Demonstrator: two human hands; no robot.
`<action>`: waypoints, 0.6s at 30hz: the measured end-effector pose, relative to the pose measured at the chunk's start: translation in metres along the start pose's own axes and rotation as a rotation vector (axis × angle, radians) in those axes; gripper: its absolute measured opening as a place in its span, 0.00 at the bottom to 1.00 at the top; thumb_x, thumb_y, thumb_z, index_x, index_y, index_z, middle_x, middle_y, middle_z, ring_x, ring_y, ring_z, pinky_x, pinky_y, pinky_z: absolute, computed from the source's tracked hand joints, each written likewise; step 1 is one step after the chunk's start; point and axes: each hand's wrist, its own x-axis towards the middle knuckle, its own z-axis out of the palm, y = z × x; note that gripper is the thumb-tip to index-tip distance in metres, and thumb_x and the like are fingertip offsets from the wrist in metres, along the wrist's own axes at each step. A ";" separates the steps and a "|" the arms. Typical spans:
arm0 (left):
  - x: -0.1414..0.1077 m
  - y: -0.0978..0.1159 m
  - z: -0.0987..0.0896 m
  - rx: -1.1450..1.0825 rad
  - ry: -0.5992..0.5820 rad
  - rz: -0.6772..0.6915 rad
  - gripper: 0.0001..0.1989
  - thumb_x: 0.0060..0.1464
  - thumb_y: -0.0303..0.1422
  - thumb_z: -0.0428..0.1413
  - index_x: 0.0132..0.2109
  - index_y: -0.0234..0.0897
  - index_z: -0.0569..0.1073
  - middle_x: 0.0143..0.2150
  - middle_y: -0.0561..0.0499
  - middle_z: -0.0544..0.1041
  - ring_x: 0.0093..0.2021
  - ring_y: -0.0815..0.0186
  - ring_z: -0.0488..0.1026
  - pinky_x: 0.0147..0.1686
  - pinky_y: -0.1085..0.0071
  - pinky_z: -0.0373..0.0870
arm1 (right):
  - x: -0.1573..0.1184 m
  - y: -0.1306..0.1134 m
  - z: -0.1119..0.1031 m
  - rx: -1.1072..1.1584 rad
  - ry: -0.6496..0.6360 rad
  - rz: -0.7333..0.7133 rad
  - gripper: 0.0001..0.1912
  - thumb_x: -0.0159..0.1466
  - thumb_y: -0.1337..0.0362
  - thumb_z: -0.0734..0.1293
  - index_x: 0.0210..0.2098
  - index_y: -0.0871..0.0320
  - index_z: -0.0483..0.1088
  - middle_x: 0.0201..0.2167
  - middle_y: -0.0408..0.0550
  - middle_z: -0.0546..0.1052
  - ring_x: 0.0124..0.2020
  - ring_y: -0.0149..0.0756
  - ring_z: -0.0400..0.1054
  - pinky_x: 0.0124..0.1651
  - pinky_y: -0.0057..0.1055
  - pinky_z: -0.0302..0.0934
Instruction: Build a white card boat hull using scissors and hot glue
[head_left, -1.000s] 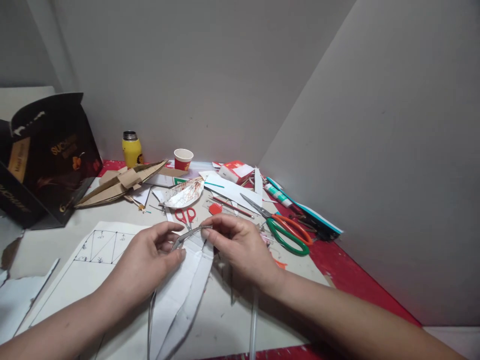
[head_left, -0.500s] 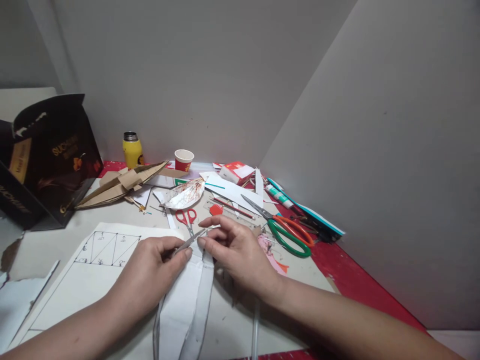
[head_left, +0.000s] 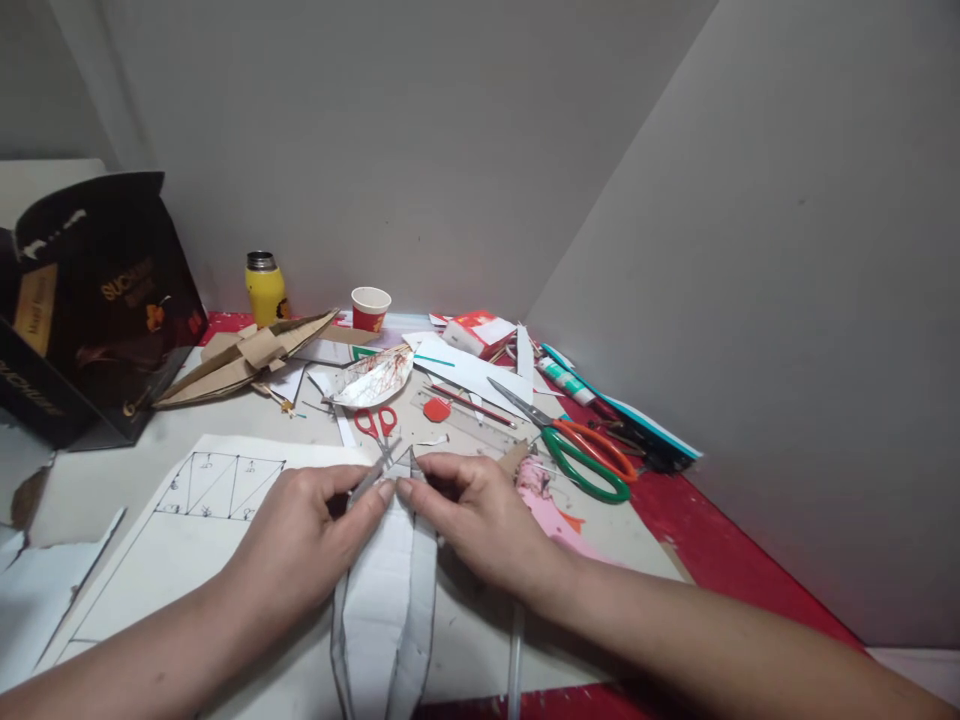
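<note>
Between my hands is a white cardboard boat shape (head_left: 379, 600), long and narrow with folded-up sides and dark edges. Its pointed end faces away from me. My left hand (head_left: 322, 515) grips the left side near that tip, thumb on top of the inner face. On the opposite side, my right hand (head_left: 476, 515) pinches the right wall, its thumb close to the left thumb. Several fingers of both hands are hidden behind the cardboard. Just beyond the tip lie small red-handled scissors (head_left: 375, 424) and a thin white scrap (head_left: 433, 440).
Large scissors (head_left: 592, 460) with green and orange handles lie at right. A brown cardboard boat (head_left: 255, 360), a paper cup (head_left: 370, 309), a yellow bottle (head_left: 265, 292) and a black box (head_left: 105, 310) stand behind. A paper with drawn triangles (head_left: 210, 485) lies left. Walls enclose the back and right.
My right fingers, raised and partly spread over the tip before, now close on the right wall. The boat's near end has swung slightly right. A thin white scrap shows beyond the tip.
</note>
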 end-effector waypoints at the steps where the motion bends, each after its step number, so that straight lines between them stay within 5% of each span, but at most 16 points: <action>1: 0.000 -0.001 -0.001 0.037 0.029 0.032 0.13 0.58 0.39 0.53 0.40 0.39 0.81 0.34 0.51 0.82 0.34 0.61 0.77 0.35 0.69 0.73 | 0.000 0.000 0.000 -0.002 -0.003 -0.010 0.12 0.60 0.63 0.64 0.22 0.59 0.66 0.21 0.39 0.63 0.25 0.29 0.56 0.27 0.26 0.52; 6: -0.002 -0.005 -0.001 0.160 0.227 0.161 0.13 0.58 0.36 0.54 0.47 0.41 0.79 0.46 0.48 0.82 0.45 0.58 0.78 0.49 0.63 0.72 | -0.003 -0.004 0.000 0.025 -0.025 -0.046 0.10 0.60 0.65 0.64 0.22 0.58 0.65 0.20 0.38 0.63 0.24 0.28 0.55 0.27 0.25 0.52; 18: 0.000 -0.005 0.001 0.083 0.167 0.130 0.10 0.58 0.34 0.54 0.43 0.42 0.80 0.40 0.51 0.82 0.40 0.63 0.78 0.44 0.69 0.72 | 0.000 -0.003 0.000 -0.107 -0.051 -0.049 0.13 0.60 0.66 0.62 0.20 0.58 0.60 0.19 0.37 0.58 0.23 0.27 0.51 0.27 0.26 0.48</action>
